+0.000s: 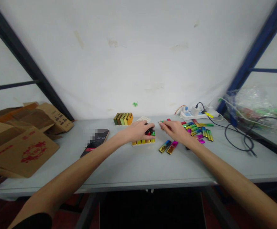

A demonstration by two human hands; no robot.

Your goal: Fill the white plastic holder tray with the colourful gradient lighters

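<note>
My left hand (138,131) curls over a tray of what look like lighters (143,141), with yellow lower ends in a white holder. Between its thumb and fingers show black, red and green tops. To its right, my right hand (173,129) is closed in a pinch, fingertips close to the tray. A small piece with a bit of green shows at those fingertips, too small to name. Two shiny metallic-coloured lighter shells (168,147) lie in front of my right hand. More such shells (197,131) are piled to its right, partly hidden by my wrist.
A block of green, brown and yellow cylinders (123,119) stands near the wall. A phone (99,140) lies left of my left forearm. Cardboard boxes (29,146) fill the left end. A power strip (193,113), black cable (242,146) and plastic bags (260,105) are at right.
</note>
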